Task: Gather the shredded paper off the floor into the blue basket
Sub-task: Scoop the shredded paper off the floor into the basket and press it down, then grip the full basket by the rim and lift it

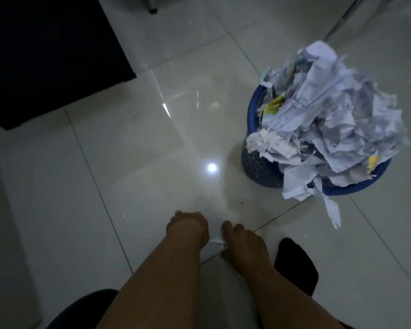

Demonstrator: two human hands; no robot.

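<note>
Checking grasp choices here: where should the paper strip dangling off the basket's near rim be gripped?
Probably pinch the paper strip at its free lower end, from the near side: it trails clear below the blue basket rim, while its top is buried in shredded paper.

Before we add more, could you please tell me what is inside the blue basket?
Shredded white paper, with yellow scraps, heaped above the blue basket rim and spilling over it. Anything beneath is hidden.

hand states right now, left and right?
Left hand: fingers curled under and hidden, cannot tell.
Right hand: appears to pinch a paper scrap.
</note>
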